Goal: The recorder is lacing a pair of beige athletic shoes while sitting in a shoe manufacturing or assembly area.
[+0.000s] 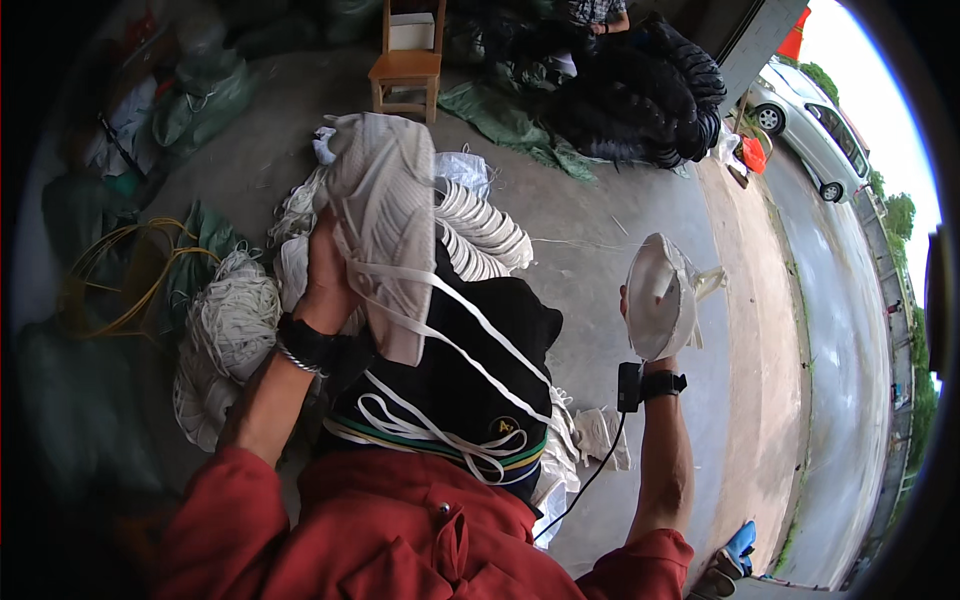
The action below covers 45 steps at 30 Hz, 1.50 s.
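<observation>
The left hand (328,272) has its fingers clamped on a light-grey textured fabric shoe upper (385,205), flat white laces (487,322) trailing over the black-clothed lap (490,345); the right hand (661,366), fingers mostly hidden, grips a hollow white fabric piece (655,315) well apart.

R hand (624,301) mostly hidden behind wht shoe upper (652,318).

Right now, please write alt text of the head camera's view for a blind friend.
A person's left hand holds a pale knit shoe upper, its long white laces draped over black cloth; the right hand holds another upper. Around them are white bundles on a grey floor, a wooden chair, and a silver car outside.
</observation>
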Motion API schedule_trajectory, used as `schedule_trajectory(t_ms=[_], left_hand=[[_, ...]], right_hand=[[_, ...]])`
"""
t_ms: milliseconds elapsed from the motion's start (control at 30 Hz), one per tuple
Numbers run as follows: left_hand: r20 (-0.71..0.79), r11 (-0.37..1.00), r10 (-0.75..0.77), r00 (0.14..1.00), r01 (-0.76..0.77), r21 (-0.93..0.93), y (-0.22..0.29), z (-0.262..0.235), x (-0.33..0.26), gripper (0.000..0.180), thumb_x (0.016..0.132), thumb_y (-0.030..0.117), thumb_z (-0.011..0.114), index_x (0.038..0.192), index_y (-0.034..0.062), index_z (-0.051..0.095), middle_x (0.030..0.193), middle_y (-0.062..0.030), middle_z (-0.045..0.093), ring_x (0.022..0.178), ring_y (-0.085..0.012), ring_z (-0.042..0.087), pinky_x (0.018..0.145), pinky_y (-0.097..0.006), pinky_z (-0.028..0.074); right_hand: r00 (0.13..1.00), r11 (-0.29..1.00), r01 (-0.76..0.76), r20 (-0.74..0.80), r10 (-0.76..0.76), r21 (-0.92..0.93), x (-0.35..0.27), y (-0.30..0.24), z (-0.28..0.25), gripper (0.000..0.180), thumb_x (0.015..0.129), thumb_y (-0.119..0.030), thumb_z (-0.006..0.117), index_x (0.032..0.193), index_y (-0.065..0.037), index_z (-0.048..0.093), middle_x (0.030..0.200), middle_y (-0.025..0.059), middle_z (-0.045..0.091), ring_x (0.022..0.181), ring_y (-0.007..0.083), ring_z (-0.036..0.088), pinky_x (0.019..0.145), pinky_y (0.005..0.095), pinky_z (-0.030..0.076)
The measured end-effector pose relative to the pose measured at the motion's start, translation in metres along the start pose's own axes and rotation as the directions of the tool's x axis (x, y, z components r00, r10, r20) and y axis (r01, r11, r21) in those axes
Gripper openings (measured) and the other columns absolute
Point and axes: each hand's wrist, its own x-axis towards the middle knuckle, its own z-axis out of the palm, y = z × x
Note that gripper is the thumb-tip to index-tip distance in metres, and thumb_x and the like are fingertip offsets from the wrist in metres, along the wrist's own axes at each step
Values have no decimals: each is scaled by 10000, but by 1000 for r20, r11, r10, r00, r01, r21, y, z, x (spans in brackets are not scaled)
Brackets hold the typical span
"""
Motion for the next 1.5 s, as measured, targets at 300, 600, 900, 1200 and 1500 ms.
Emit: schedule_trajectory(t_ms=[300,600,900,1200,1500], left_hand=[[383,993,28,923,19,-120,65,-35,-16,827,818,482,469,1332,-89,164,1237,-290,403,927,-337,565,739,-373,536],[153,913,-405,901,391,114,-37,32,-20,677,851,577,417,1303,75,371,1260,-75,450,1110,-193,462,931,-335,390],[151,666,-196,969,18,745,-146,49,18,686,853,559,435,1281,28,357,1250,-146,430,1158,-239,392,961,-314,305],[226,680,-198,954,-32,732,-150,62,-2,731,857,549,436,1334,16,281,1341,-153,340,1230,-260,335,999,-319,275],[84,785,-430,899,327,527,-129,13,-74,531,893,368,487,1282,35,346,1196,-95,474,1118,-189,422,924,-315,356]], right_hand=[[737,-152,642,659,-149,-752,26,27,46,212,775,-72,512,948,17,594,940,86,614,815,200,597,719,294,476],[974,374,154,205,101,-914,31,92,61,381,884,-320,430,933,38,554,828,54,592,759,166,531,682,307,436],[992,54,100,104,67,-994,22,74,37,601,907,-506,355,1144,28,501,1000,97,582,870,164,559,716,240,429],[951,215,303,309,-7,-928,45,89,72,681,829,-494,539,1277,-3,388,1247,179,454,1090,274,495,899,344,396],[978,327,115,165,130,-938,36,88,83,554,803,-264,566,1296,-69,408,1048,78,587,973,153,527,872,286,404]])
